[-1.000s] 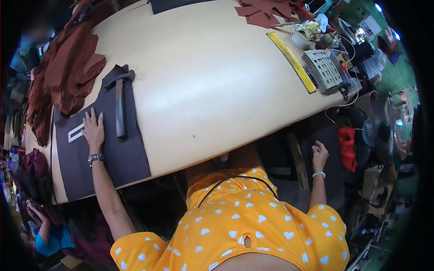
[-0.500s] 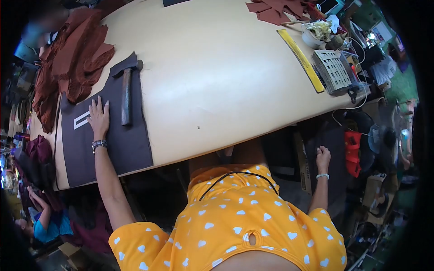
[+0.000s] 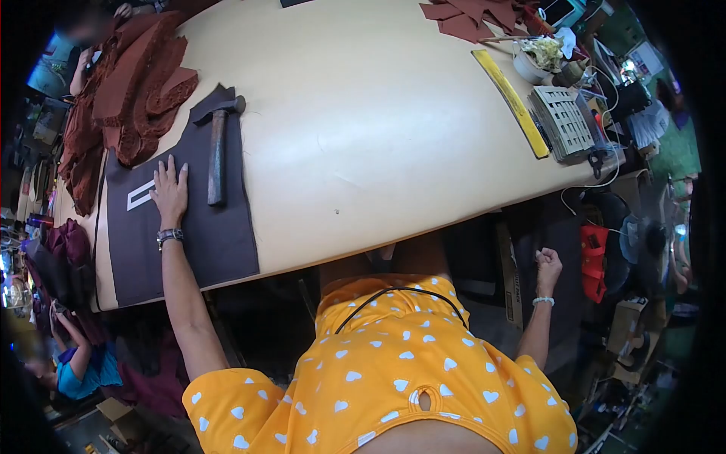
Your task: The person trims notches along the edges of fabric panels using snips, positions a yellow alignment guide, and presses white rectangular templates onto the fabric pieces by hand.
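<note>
My left hand (image 3: pixel 172 198) lies flat with fingers spread on a dark cloth panel (image 3: pixel 140 253) at the table's left side. Its fingers touch or partly cover a narrow white rectangular frame (image 3: pixel 138 198) on the cloth. Just right of that hand a hammer (image 3: pixel 217 159) rests on the panel, its head toward the table's far side. Off the table's near edge, at the right, my right hand (image 3: pixel 548 270) is closed in front of dark material. Whatever its fingers may hold is hidden.
Crumpled rust-brown cloth (image 3: pixel 121 106) covers the left side of the table (image 3: pixel 378 144). A yellow ruler (image 3: pixel 510 102), a woven box (image 3: pixel 561 121) and a white bowl (image 3: pixel 529 68) are at right. A person in a blue top (image 3: pixel 94 371) sits at lower left.
My right hand has turned slightly and shifted a little to the right. The left hand stays flat on the dark cloth. The view has shifted slightly; another person's hand shows more at upper left.
</note>
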A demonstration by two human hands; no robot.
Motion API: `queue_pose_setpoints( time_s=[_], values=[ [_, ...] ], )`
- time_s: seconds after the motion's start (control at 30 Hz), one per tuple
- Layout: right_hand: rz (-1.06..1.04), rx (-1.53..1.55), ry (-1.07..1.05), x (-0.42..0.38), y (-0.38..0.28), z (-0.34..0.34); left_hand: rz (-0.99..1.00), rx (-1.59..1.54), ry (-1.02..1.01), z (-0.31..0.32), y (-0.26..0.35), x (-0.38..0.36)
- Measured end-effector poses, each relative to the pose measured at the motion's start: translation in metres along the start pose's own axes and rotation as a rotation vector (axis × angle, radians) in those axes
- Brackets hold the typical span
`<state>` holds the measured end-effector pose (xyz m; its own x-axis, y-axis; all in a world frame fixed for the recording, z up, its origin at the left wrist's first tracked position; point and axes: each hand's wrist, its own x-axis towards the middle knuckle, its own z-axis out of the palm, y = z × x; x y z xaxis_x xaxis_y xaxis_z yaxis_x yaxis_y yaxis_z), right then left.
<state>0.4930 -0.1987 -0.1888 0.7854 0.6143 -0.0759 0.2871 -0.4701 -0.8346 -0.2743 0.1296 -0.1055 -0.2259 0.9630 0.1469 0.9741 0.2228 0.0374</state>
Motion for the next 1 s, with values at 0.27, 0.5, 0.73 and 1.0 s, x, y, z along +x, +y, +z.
queue_pose_setpoints(
  time_s=[0.27,0.5,0.73,1.0],
  values=[
    [0.177,0.218,-0.004,0.0,-0.011,-0.002,0.014,0.009,0.012,0.005,-0.005,0.002],
    [0.273,0.318,0.03,-0.004,-0.018,-0.003,0.014,-0.012,0.025,0.004,-0.003,0.001],
    [0.281,0.369,0.072,-0.002,-0.01,0.0,0.017,-0.014,0.012,0.005,-0.005,0.002],
    [0.399,0.599,0.137,-0.002,-0.004,-0.033,0.101,0.135,0.453,-0.019,0.023,-0.017]
  ],
)
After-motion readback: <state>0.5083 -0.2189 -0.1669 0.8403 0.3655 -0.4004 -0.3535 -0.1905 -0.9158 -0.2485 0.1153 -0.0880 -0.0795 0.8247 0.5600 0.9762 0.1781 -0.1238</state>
